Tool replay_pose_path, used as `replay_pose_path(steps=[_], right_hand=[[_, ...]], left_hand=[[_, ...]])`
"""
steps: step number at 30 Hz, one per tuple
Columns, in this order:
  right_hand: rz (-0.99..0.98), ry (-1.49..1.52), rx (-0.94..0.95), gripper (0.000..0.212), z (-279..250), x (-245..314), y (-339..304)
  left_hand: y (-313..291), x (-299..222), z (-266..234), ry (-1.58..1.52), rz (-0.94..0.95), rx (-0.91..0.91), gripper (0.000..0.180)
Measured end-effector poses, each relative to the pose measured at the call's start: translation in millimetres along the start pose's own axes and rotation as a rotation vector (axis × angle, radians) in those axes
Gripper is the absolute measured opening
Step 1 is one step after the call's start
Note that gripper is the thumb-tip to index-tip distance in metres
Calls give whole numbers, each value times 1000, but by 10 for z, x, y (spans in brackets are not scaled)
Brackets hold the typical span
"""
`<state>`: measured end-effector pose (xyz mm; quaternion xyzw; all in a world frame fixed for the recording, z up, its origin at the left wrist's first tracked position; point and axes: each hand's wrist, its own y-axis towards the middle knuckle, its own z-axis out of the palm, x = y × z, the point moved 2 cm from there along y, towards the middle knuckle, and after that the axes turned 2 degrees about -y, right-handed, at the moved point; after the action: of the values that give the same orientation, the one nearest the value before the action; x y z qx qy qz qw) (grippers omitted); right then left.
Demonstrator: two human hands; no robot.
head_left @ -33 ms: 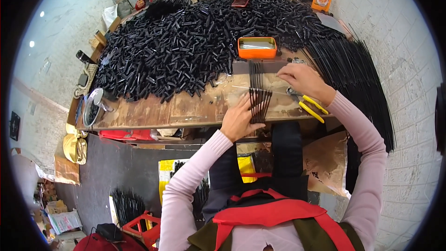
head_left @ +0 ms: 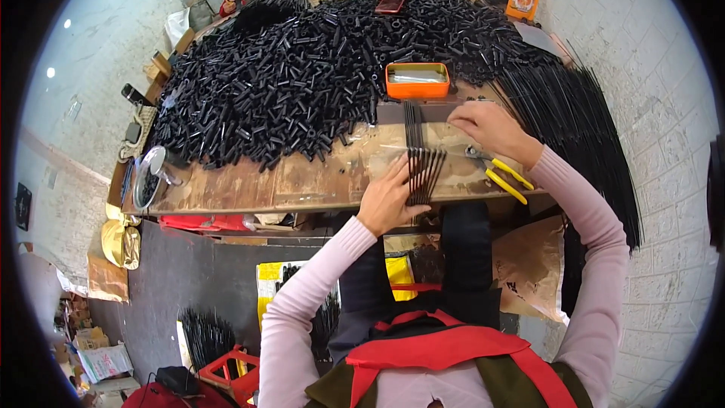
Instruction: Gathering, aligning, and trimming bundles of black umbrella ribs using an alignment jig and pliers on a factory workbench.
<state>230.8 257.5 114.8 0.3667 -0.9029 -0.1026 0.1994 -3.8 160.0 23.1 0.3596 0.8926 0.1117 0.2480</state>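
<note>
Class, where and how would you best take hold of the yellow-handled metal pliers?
Take the yellow-handled metal pliers probably by both handles, coming from the person's near right: the handles spread toward the near edge of the brown wooden table, while the metal head points away and left.

The wooden workbench (head_left: 226, 181) is lit evenly and brightly, while the floor (head_left: 174, 272) beneath is left dimmer. Two small spots of white glare are seen on the left wall (head_left: 113, 38), and tiny highlights are caught by the black tubes (head_left: 287, 68). The black rods (head_left: 423, 174) are rendered rather sharply. Toward the rim, the brick wall (head_left: 664, 181) is bent and corners are blackened.
</note>
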Motion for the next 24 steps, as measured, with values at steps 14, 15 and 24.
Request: replay_pose_path(steps=[14,15,24], right_hand=[[96,-116,68,13,723,-1038,1551],[98,-107,82,12,694,-1012,1551],[-141,-57,-154,5,412,-420,938]], left_hand=[[156,15,-105,79,24,135,93],[153,6,-101,80,23,135,93],[143,20,-81,112,16,75,91]])
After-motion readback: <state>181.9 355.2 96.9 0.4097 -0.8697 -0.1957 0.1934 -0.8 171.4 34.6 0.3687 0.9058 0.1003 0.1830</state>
